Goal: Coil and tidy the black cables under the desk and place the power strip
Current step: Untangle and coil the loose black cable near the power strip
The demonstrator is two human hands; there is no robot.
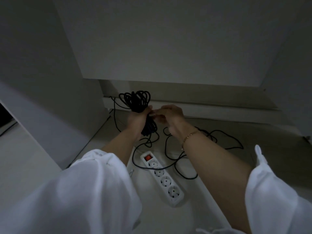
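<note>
- though dim and a bit blurred, readable enough: under the counter, white back panel (168, 39) filling the top half, stopping short of the floor (228, 168)
- white side panel (47, 102) on the left, running down to the floor
- white sleeves (76, 191) pushed up on both forearms, reaching in from the bottom edge
- loose black cable (224, 132) sprawled in open loops on the floor, right of centre; one run crossing over the power strip near its switch end
- power strip (162, 178): white, four sockets, flat on the floor between the forearms, sockets up, lying diagonal
- coiled bundle (135, 100) of black cable held upright off the floor, in front of the skirting (219, 108); loops fanning out above the grip, rest hanging below
- left hand (136, 119): fingers wrapped round the bundle's waist, firm grasp
- right hand (170, 115): just beside the bundle, close against the left; fingers curled toward something small and pale at the waist; too blurred to tell whether pinching anything
- thin chain bracelet (190, 135) on the right wrist
- red rocker switch (147, 157) at the strip's far end
</note>
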